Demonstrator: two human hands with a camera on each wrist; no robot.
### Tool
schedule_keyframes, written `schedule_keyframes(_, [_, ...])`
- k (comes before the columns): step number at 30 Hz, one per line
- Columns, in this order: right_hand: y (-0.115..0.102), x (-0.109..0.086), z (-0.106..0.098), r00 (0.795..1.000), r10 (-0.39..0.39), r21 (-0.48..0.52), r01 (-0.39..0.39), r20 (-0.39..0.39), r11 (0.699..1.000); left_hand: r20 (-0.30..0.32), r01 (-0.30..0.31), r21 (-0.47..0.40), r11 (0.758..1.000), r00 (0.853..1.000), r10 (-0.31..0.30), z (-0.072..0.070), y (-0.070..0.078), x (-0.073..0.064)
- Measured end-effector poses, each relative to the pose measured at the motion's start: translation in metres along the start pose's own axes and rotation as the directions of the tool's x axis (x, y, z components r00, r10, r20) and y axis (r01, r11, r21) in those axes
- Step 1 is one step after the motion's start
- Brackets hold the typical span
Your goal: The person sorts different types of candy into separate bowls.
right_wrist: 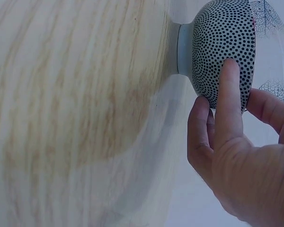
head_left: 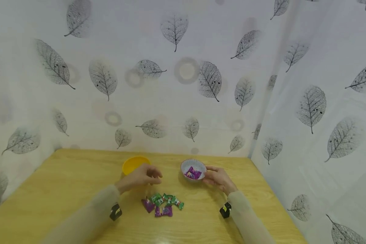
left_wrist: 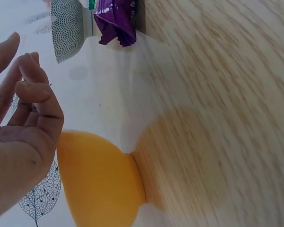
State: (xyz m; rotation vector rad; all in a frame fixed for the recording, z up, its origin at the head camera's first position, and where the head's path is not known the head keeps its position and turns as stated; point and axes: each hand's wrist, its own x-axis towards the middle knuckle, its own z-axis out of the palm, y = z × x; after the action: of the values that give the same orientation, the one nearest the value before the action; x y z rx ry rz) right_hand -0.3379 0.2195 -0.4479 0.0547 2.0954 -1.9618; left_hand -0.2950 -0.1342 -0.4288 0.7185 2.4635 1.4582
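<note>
We hold the white bowl (head_left: 187, 165) at the far right of the table (head_left: 64, 189) with our right hand (head_left: 218, 178), thumb at the rim and fingers against the outer wall. Purple sweets (head_left: 193, 173) lie inside it. Our left hand (head_left: 140, 178) hangs loosely bent, with nothing visible in its grasp, by the yellow bowl (head_left: 134, 163) at far left; whether they touch, we cannot tell. Nearer us, between our hands, green sweets (head_left: 169, 200) lie bunched beside two purple ones (head_left: 163, 211).
</note>
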Motion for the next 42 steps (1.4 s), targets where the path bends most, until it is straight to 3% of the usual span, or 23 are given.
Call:
schedule_keyframes(5, [0.000, -0.001, -0.002, 1.000, 0.004, 0.003, -0.004, -0.004, 1.000, 0.040, -0.012, -0.025, 1.000, 0.999, 0.013, -0.003, -0.004, -0.004])
schedule_keyframes(10, [-0.003, 0.000, -0.004, 1.000, -0.013, -0.010, 0.013, 0.006, 1.000, 0.130, -0.047, -0.032, 0.998, 0.990, 0.051, -0.012, -0.007, -0.010])
schedule_keyframes(14, [-0.004, 0.001, -0.005, 0.999, -0.028, -0.032, 0.028, 0.019, 0.999, 0.214, -0.034, -0.002, 0.999, 0.976, 0.033, -0.019, -0.007, -0.016])
schedule_keyframes(21, [-0.001, 0.002, -0.004, 1.000, -0.005, -0.041, 0.005, -0.005, 0.999, 0.343, 0.028, -0.001, 1.000, 0.939, -0.026, -0.019, -0.020, -0.023])
schedule_keyframes(30, [-0.001, 0.002, -0.003, 1.000, -0.009, -0.027, 0.009, 0.023, 1.000, 0.388, 0.056, 0.070, 0.996, 0.918, -0.079, -0.017, -0.029, -0.027])
schedule_keyframes(42, [-0.002, 0.002, -0.002, 0.999, -0.007, 0.003, 0.007, 0.031, 1.000, 0.392, -0.004, 0.174, 0.985, 0.918, -0.065, -0.012, -0.032, -0.026])
